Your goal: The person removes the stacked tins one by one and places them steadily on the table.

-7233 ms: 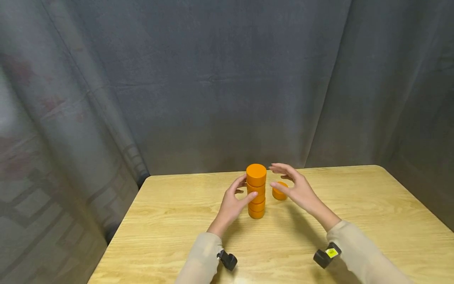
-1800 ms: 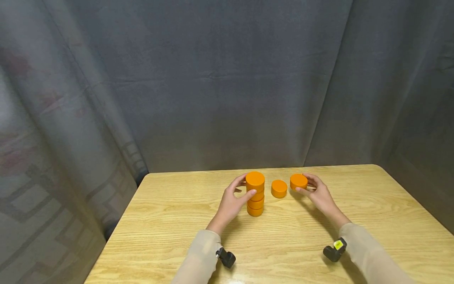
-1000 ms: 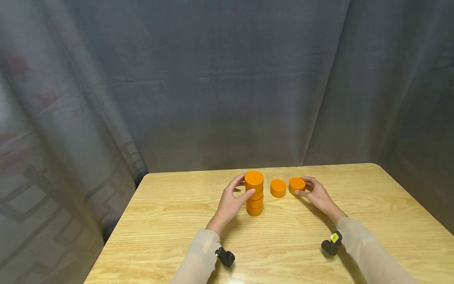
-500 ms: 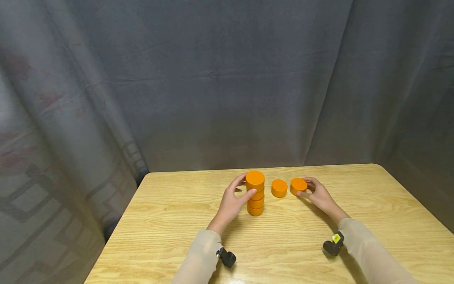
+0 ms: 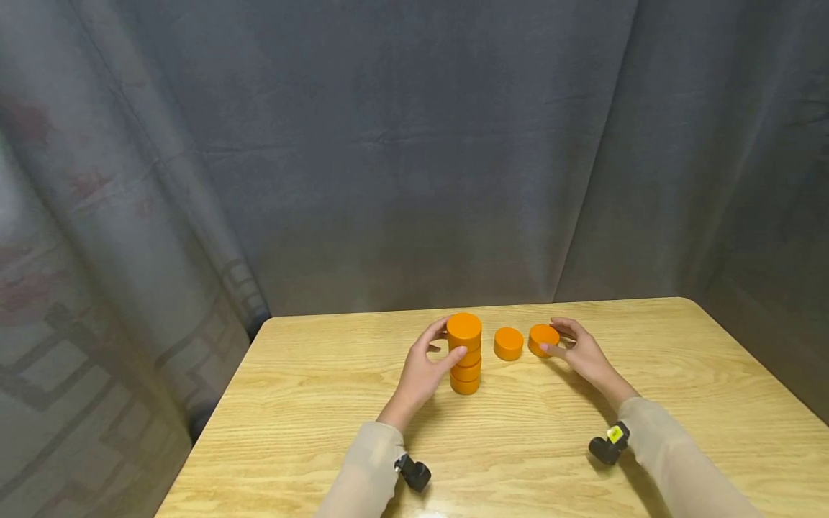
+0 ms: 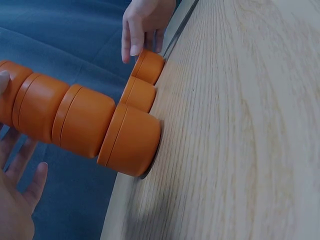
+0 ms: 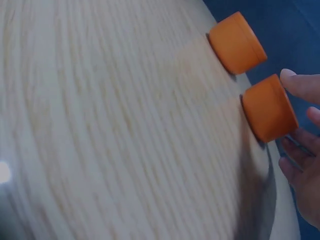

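Observation:
A stack of several orange round lidded containers stands upright on the wooden table. My left hand holds the upper part, thumb in front and fingers behind. In the left wrist view the thumb lies on a container near the top, while other fingers spread below. Right of the stack sits a single orange container, with a second one beside it. My right hand is around that second container's right side, fingers parted and loose. In the right wrist view its thumb tip is right at the container's edge.
The light wooden table ends just behind the containers, at its far edge. Dark grey curtains hang behind and at both sides. Each wrist wears a small black camera.
The stack has become one container shorter since the earliest frame. My right hand set that container down at the right; its fingers have now loosened and risen slightly. The left hand stays at the stack.

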The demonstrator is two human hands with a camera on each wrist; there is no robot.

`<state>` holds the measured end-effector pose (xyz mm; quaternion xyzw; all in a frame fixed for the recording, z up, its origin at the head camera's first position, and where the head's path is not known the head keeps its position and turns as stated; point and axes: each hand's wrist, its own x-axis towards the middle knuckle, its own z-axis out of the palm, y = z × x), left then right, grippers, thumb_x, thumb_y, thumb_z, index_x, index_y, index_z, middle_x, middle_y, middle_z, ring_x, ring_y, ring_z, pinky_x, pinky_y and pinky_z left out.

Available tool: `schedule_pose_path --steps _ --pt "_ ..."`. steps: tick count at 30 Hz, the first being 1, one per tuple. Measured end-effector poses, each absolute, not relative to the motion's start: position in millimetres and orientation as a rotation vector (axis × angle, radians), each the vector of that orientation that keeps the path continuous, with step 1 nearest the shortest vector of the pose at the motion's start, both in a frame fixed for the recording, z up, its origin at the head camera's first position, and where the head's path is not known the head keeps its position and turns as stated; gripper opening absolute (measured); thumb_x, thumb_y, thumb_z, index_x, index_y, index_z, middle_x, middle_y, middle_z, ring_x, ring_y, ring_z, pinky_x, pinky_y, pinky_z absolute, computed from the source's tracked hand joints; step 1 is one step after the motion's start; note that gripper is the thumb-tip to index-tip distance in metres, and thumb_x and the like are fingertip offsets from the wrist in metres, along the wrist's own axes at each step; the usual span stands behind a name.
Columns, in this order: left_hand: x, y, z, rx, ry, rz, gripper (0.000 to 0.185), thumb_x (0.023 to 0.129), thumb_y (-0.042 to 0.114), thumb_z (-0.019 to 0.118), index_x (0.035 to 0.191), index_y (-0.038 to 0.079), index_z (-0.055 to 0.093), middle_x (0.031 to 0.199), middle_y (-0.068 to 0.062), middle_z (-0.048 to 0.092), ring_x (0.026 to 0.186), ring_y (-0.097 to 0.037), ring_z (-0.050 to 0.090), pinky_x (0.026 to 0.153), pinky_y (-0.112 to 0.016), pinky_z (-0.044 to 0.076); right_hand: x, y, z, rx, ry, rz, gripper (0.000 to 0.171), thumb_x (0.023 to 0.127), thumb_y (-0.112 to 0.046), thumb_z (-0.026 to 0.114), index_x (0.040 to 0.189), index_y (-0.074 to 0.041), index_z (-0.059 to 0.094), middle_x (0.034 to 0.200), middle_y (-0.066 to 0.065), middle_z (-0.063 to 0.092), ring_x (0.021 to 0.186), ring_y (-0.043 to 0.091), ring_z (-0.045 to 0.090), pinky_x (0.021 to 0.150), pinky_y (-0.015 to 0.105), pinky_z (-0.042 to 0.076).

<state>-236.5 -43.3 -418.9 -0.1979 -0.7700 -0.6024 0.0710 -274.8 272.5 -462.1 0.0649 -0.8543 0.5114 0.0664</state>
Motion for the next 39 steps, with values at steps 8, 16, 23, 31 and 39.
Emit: schedule_pose_path --steps 8,16,23,31,39 --pt "-247 -44 -438 -0.62 -2.296 -1.791 0.057 0.092 0.022 0.073 0.145 0.017 0.05 0.131 0.0 0.059 0.119 -0.021 0.053 0.098 -0.051 0.041 -270 267 -449 0.235 -2.512 1.514 0.064 0.093 -0.011 0.07 0.142 0.013 0.036 0.14 0.035 0.044 0.131 0.049 0.04 0.108 0.061 0.029" --pt "-248 -47 -444 -0.614 -2.331 -1.77 0.06 0.092 0.026 0.073 0.145 0.013 0.048 0.132 -0.002 0.059 0.119 -0.021 0.054 0.096 -0.049 0.042 -266 261 -442 0.253 -2.466 1.499 0.06 0.093 -0.011 0.071 0.141 0.01 0.041 0.138 0.031 0.049 0.128 0.045 0.044 0.106 0.059 0.032" --pt "-246 -49 -446 -0.611 -2.342 -1.781 0.059 0.092 0.027 0.073 0.145 0.016 0.049 0.133 -0.001 0.057 0.118 -0.022 0.054 0.096 -0.048 0.042 -262 251 -433 0.319 -2.43 1.505 0.056 0.092 -0.005 0.07 0.139 0.009 0.043 0.135 0.03 0.053 0.124 0.044 0.048 0.105 0.057 0.035" --pt "-247 -49 -449 -0.59 -2.366 -1.786 0.057 0.09 0.028 0.076 0.141 0.016 0.053 0.132 0.001 0.058 0.116 -0.021 0.055 0.095 -0.044 0.042 -250 239 -417 0.329 -2.465 1.446 0.054 0.094 -0.012 0.07 0.14 0.003 0.046 0.132 0.024 0.058 0.115 0.038 0.055 0.095 0.041 0.043" --pt "-248 -48 -450 -0.602 -2.381 -1.781 0.058 0.088 0.028 0.078 0.14 0.018 0.054 0.133 0.003 0.058 0.116 -0.02 0.054 0.094 -0.043 0.043 -242 226 -408 0.408 -2.411 1.457 0.051 0.091 -0.008 0.072 0.136 0.003 0.05 0.128 0.024 0.06 0.11 0.028 0.058 0.091 0.028 0.045"
